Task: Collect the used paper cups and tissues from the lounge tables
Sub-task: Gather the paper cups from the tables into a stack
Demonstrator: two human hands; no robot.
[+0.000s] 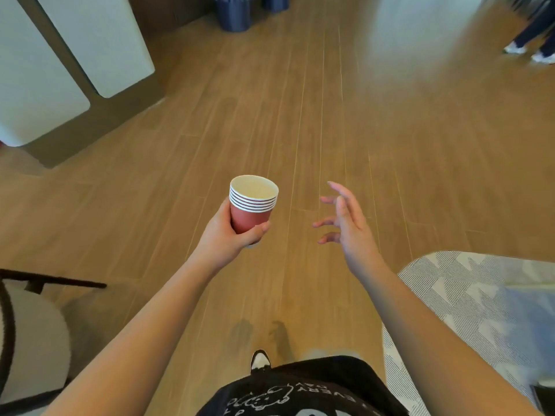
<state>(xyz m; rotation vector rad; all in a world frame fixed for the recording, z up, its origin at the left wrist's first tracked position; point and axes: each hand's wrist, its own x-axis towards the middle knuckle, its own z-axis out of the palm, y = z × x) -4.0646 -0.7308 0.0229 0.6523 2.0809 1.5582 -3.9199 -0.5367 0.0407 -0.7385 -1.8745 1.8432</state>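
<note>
- Floorboards of the wooden floor [315,121] fill most of the frame, running from the bottom edge up toward the top.
- White panels [99,43] with rounded corners stand at the upper left, on a dark base.
- Patterned grey rug [468,295] lies at the right and lower right, its rounded edge just beside the right forearm.
- White chair [33,334] with a dark frame sits at the lower left edge.
- Dark shirt [300,391] with white print shows at the bottom centre, with the toe of a shoe [259,358] just above it.
- Legs and white shoes of another person [531,46] show, blurred, at the upper right corner.
- Left hand [228,232], centre left of the frame, is closed around the lower half of the stack of red paper cups [252,205]: the thumb crosses the front of the red wall near the base, and the other fingers wrap behind, out of sight.
- Right hand [345,220], right of centre, holds nothing; its fingers are spread wide and loosely curled, well apart from the cups.
- Stacked cups stand nearly upright above the floor, long axis vertical, mouth toward the top of the frame and tipped slightly right, with several white rims nested at the top.
</note>
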